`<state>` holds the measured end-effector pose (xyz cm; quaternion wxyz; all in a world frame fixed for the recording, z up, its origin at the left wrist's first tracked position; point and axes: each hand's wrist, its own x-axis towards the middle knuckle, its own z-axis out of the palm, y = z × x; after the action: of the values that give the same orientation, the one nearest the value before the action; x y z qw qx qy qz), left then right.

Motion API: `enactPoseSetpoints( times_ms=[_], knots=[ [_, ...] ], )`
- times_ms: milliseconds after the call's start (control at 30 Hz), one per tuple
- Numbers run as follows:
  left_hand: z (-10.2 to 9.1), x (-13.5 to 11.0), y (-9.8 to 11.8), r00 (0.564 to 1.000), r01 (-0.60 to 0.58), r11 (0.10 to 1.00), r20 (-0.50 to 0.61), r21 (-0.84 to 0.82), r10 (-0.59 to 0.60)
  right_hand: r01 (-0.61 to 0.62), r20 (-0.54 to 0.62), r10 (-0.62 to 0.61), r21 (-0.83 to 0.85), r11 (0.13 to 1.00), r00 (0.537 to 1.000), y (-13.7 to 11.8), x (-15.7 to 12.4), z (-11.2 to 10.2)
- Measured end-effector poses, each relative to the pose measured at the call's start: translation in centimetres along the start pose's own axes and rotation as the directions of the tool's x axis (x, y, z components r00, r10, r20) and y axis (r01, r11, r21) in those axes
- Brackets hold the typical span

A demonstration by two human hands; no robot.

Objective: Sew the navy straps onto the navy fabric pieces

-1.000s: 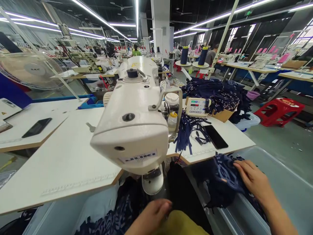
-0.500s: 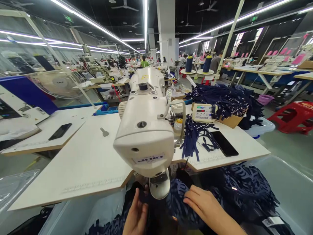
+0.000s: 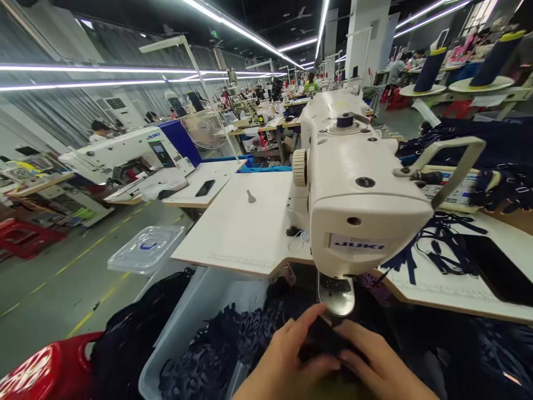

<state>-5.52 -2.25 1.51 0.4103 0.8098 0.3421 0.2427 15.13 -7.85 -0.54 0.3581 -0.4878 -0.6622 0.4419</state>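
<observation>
My left hand [image 3: 291, 353] and my right hand [image 3: 370, 347] are close together below the head of a white JUKI sewing machine [image 3: 366, 216]. Between them is a dark piece of fabric [image 3: 327, 336], with the fingers of both hands closed on its sides. Its lower part is hidden by the hands and blends into the dark below. Just above the fingertips sits the machine's rounded metal plate [image 3: 342, 304]. To the left, a clear plastic bin [image 3: 166, 339] holds a heap of navy patterned fabric pieces [image 3: 212, 344].
A black phone [image 3: 503, 272] and navy straps [image 3: 441, 244] lie on the right tabletop. On the left tabletop [image 3: 233, 233] is a small grey tool [image 3: 250, 196]. A red stool [image 3: 45, 366] and a lidded clear box [image 3: 145, 249] stand at lower left.
The view has swung left, showing more of the left bin and floor. My right hand has left the patterned navy fabric and joined my left hand at the dark piece.
</observation>
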Motion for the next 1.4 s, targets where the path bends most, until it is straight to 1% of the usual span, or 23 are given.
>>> enactPoseSetpoints(
  times_ms=[33, 100, 167, 200, 233, 267, 300, 367, 400, 467, 533, 600, 667, 800, 867, 933, 1000, 1067, 1100, 1200, 1267, 1333, 1400],
  knots=[
    [-0.1, 0.0, -0.1, 0.999, -0.042, 0.993, -0.013, 0.107, 0.044, -0.046, -0.054, 0.045, -0.030, 0.998, 0.998, 0.3, -0.3, -0.2],
    [-0.3, 0.3, 0.0, 0.986, -0.158, 0.935, -0.004, 0.316, 0.168, -0.107, -0.145, 0.092, -0.099, 0.989, 0.985, 1.1, -1.1, -0.7],
    [-0.5, 1.0, 0.4, 0.949, -0.294, 0.843, 0.033, 0.449, 0.313, -0.069, -0.163, 0.042, -0.166, 0.984, 0.986, 1.5, -1.9, -1.3],
    [-0.6, 1.3, 0.7, 0.930, -0.335, 0.807, 0.032, 0.486, 0.366, -0.029, -0.155, -0.002, -0.192, 0.981, 0.988, 1.4, -2.2, -1.6],
    [-0.8, 1.6, 1.1, 0.918, -0.350, 0.793, 0.016, 0.498, 0.395, 0.008, -0.154, -0.041, -0.212, 0.977, 0.987, 1.3, -2.5, -1.9],
    [-0.9, 1.9, 1.5, 0.920, -0.341, 0.809, -0.007, 0.478, 0.392, 0.031, -0.166, -0.070, -0.224, 0.974, 0.984, 1.0, -2.7, -2.1],
    [-0.9, 2.2, 1.9, 0.934, -0.315, 0.850, -0.022, 0.423, 0.357, 0.035, -0.189, -0.079, -0.227, 0.973, 0.979, 0.7, -2.8, -2.3],
    [-1.0, 2.5, 2.7, 0.972, -0.222, 0.948, -0.022, 0.229, 0.233, -0.006, -0.219, -0.039, -0.202, 0.979, 0.975, 0.0, -2.9, -2.5],
    [-0.9, 2.6, 3.0, 0.984, -0.177, 0.977, -0.005, 0.120, 0.179, -0.040, -0.209, 0.002, -0.178, 0.983, 0.978, -0.3, -2.8, -2.5],
    [-0.7, 2.8, 3.4, 0.992, -0.120, 0.992, 0.036, -0.041, 0.122, -0.093, -0.164, 0.071, -0.132, 0.987, 0.984, -0.5, -2.6, -2.5],
    [-0.6, 3.0, 3.8, 0.992, -0.110, 0.989, 0.058, -0.103, 0.116, -0.093, -0.132, 0.079, -0.102, 0.990, 0.988, -0.6, -2.3, -2.5],
    [-0.4, 3.2, 4.1, 0.988, -0.136, 0.988, 0.067, -0.079, 0.141, -0.058, -0.100, 0.050, -0.071, 0.996, 0.994, -0.5, -2.0, -2.7],
    [-0.3, 3.4, 4.1, 0.981, -0.186, 0.982, 0.049, -0.011, 0.187, -0.036, -0.073, 0.034, -0.029, 0.999, 0.997, -0.6, -1.8, -3.0],
    [-0.1, 3.6, 3.8, 0.960, -0.278, 0.952, -0.003, 0.126, 0.281, -0.079, -0.106, 0.083, 0.038, 0.996, 0.991, -1.0, -1.7, -3.5],
    [-0.1, 3.7, 3.8, 0.945, -0.317, 0.930, -0.021, 0.188, 0.326, -0.095, -0.099, 0.099, 0.049, 0.994, 0.990, -1.1, -1.8, -3.6],
    [-0.2, 3.7, 4.0, 0.925, -0.362, 0.899, -0.027, 0.247, 0.380, -0.093, -0.082, 0.098, 0.065, 0.994, 0.992, -0.9, -2.0, -3.6],
    [-0.3, 3.8, 4.2, 0.906, -0.391, 0.867, -0.038, 0.309, 0.422, -0.082, -0.104, 0.091, 0.088, 0.993, 0.990, -0.5, -2.1, -3.5],
    [-0.3, 3.8, 4.4, 0.915, -0.358, 0.867, -0.054, 0.347, 0.399, -0.085, -0.156, 0.102, 0.114, 0.990, 0.983, -0.3, -2.0, -3.4],
    [-0.3, 3.9, 4.5, 0.931, -0.324, 0.882, -0.052, 0.341, 0.362, -0.096, -0.165, 0.116, 0.127, 0.987, 0.979, -0.3, -1.9, -3.4],
    [-0.2, 4.1, 4.4, 0.975, -0.210, 0.941, -0.020, 0.264, 0.223, -0.160, -0.136, 0.180, 0.145, 0.976, 0.974, -0.6, -1.3, -3.5],
    [0.1, 4.4, 4.0, 0.983, -0.149, 0.948, -0.060, 0.283, 0.172, -0.223, -0.167, 0.241, 0.124, 0.967, 0.956, -0.7, -0.9, -3.6],
    [0.3, 4.7, 3.3, 0.970, -0.079, 0.917, -0.180, 0.391, 0.161, -0.288, -0.230, 0.311, 0.132, 0.949, 0.922, -0.8, -0.4, -3.6],
    [0.4, 4.9, 2.6, 0.924, -0.044, 0.846, -0.301, 0.532, 0.237, -0.324, -0.251, 0.368, 0.199, 0.925, 0.895, -0.8, 0.1, -3.6]
  ],
)
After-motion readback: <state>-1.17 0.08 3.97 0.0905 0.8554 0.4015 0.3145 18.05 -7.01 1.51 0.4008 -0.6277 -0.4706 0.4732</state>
